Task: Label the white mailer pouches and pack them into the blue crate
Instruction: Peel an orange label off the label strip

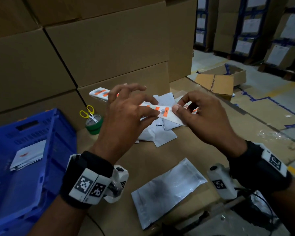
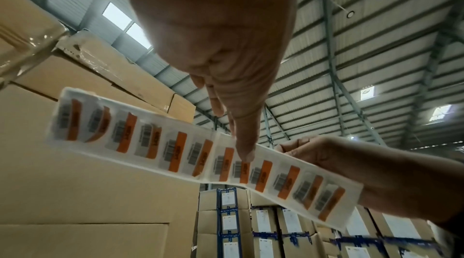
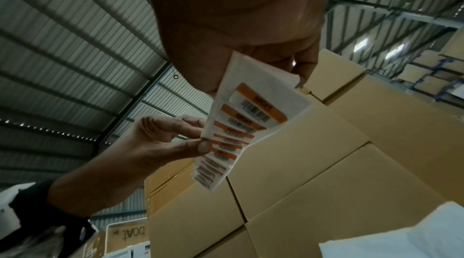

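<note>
While the right hand (image 1: 203, 116) pinches the label strip (image 1: 165, 111) and the left hand (image 1: 126, 111) picks at it, fingers spread, few pouches (image 1: 28, 156) lie in the crate (image 1: 61, 150); most (image 1: 169, 191) remain unpacked.

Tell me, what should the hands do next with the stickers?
Probably peel one label off. The right hand pinches the end of the label strip, the left hand fingers sit on it, and a bare pouch waits below.

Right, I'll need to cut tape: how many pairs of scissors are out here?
1. The yellow-handled metal scissors lie on the stacked tape rolls, right of the blue plastic crate, before the brown cardboard boxes. Another could be hidden under the pile of white mailer pouches.
</note>
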Motion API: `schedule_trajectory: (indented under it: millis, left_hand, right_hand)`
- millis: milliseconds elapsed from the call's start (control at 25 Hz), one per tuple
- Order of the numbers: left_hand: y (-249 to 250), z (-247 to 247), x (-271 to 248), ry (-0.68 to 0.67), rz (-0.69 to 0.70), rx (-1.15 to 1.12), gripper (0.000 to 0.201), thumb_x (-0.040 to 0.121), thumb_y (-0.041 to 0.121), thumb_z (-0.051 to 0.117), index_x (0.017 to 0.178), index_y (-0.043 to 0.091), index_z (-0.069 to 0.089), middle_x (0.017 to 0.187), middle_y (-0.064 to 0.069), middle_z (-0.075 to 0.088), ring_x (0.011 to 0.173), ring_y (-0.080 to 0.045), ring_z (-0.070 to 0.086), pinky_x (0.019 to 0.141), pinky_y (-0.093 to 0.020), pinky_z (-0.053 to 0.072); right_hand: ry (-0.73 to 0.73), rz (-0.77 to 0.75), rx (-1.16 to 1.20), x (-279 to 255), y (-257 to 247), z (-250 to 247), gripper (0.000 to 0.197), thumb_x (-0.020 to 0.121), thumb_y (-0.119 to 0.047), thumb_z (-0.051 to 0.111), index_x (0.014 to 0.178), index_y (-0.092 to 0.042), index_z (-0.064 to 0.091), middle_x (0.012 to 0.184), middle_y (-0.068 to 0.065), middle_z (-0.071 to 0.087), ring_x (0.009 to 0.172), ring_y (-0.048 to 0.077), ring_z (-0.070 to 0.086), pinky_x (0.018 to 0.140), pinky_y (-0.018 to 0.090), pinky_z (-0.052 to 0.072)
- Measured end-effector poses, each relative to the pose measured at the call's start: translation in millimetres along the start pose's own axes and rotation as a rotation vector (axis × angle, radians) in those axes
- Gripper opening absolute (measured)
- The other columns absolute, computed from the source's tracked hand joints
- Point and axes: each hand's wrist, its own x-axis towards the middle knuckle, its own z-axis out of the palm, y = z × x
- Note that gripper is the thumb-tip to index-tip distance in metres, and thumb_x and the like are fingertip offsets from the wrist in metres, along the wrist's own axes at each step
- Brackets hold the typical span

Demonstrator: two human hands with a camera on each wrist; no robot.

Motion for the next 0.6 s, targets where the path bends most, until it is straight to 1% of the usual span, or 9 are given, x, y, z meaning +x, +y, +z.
schedule_trajectory:
  millis: [80, 160, 200, 280, 400, 480, 600]
  left_hand:
    - [-2.9, 4.5, -1.5, -0.015, 0.027, 0.004, 0.009, 0.093, 0.032, 0.073, 0.088, 0.031, 0.080, 0.111, 0.015, 0.071, 0.123, -0.023, 0.057, 0.108, -0.044, 0.029]
    - [-2.6, 9.6, -4.0, -0.015, 0.100, 0.069, 0.010, 0.095, 0.025, 0.071, 0.089, 0.028, 0.079, 0.110, 0.012, 0.072, 0.122, -0.026, 0.059, 0.110, -0.049, 0.030]
    - [-1.8, 12.3, -5.3, -0.010, 0.134, 0.105, 0.010, 0.094, 0.020, 0.071, 0.090, 0.026, 0.078, 0.109, 0.010, 0.072, 0.121, -0.028, 0.060, 0.109, -0.051, 0.031]
    - [0.4, 19.3, -7.3, 0.016, 0.181, 0.163, 0.013, 0.094, 0.012, 0.071, 0.092, 0.023, 0.077, 0.109, 0.007, 0.071, 0.119, -0.030, 0.062, 0.109, -0.052, 0.032]
    - [4.5, 30.5, -8.4, 0.031, 0.214, 0.190, 0.014, 0.094, 0.008, 0.070, 0.093, 0.021, 0.075, 0.109, 0.004, 0.070, 0.118, -0.031, 0.062, 0.109, -0.050, 0.029]
    - [6.6, 36.5, -7.5, 0.022, 0.218, 0.182, 0.012, 0.089, 0.008, 0.074, 0.093, 0.019, 0.076, 0.110, 0.002, 0.071, 0.118, -0.031, 0.062, 0.109, -0.050, 0.028]
    - [13.2, 46.3, -4.2, 0.003, 0.219, 0.181, 0.014, 0.086, 0.007, 0.076, 0.093, 0.018, 0.077, 0.111, 0.001, 0.071, 0.118, -0.029, 0.062, 0.110, -0.050, 0.027]
  right_hand:
    - [-0.013, 0.086, 0.049, 1.1, 3.7, 2.1, 0.015, 0.091, -0.044, 0.071, 0.083, -0.032, 0.067, 0.083, -0.015, 0.067, 0.075, 0.004, 0.062, 0.065, 0.035, 0.051]
    - [-0.009, 0.149, 0.087, 1.3, 8.2, 3.8, 0.015, 0.090, -0.043, 0.071, 0.080, -0.032, 0.067, 0.076, -0.013, 0.067, 0.071, 0.003, 0.060, 0.063, 0.032, 0.045]
    - [-0.004, 0.171, 0.089, 1.1, 10.4, 5.0, 0.015, 0.091, -0.043, 0.070, 0.081, -0.032, 0.067, 0.076, -0.013, 0.067, 0.071, 0.003, 0.060, 0.063, 0.031, 0.043]
    - [-0.002, 0.205, 0.079, 0.4, 15.6, 8.0, 0.016, 0.092, -0.044, 0.068, 0.084, -0.030, 0.067, 0.078, -0.013, 0.068, 0.073, 0.005, 0.061, 0.063, 0.031, 0.043]
    - [-0.001, 0.251, 0.096, -0.5, 22.7, 10.2, 0.017, 0.096, -0.042, 0.066, 0.086, -0.028, 0.066, 0.082, -0.013, 0.068, 0.075, 0.006, 0.062, 0.062, 0.031, 0.045]
    - [0.009, 0.283, 0.144, -0.7, 30.6, 10.1, 0.017, 0.096, -0.040, 0.066, 0.085, -0.027, 0.066, 0.082, -0.014, 0.068, 0.075, 0.006, 0.063, 0.063, 0.034, 0.048]
    - [0.038, 0.338, 0.231, -2.7, 45.6, 10.3, 0.020, 0.094, -0.043, 0.064, 0.086, -0.025, 0.067, 0.084, -0.011, 0.070, 0.079, 0.012, 0.066, 0.072, 0.046, 0.057]
